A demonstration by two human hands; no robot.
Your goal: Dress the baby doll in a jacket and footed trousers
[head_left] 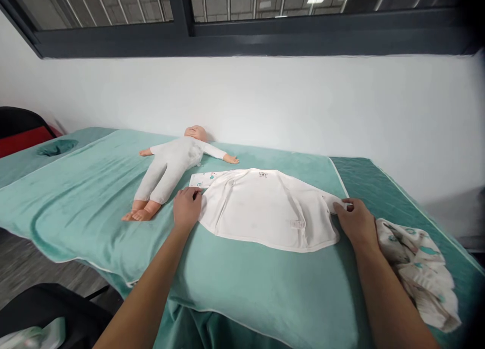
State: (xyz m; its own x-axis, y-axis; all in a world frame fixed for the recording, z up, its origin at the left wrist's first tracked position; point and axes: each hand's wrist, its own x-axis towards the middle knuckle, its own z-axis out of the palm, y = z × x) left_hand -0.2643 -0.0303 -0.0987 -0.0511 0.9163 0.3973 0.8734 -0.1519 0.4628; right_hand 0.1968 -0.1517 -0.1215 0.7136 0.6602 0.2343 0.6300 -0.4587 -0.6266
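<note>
A white baby top (261, 212) lies spread flat on the green bed cover, with a small printed mark near its upper edge and a tag lower down at the right. From its upper left reaches a strip printed with small teal figures (204, 180). My left hand (187, 207) is closed on the left edge, its fingertips partly hidden. At the opposite end, my right hand (356, 220) pinches the narrow right corner between thumb and fingers. Beyond my left hand, a baby doll (170, 159) in a white body suit rests on its back, head toward the wall.
A crumpled printed cloth (420, 273) lies beside my right forearm. The green cover (102, 202) drapes over the bed's front edge. White wall (265, 106) and a dark window frame (242, 42) stand behind. A black chair (49, 308) is at the lower left.
</note>
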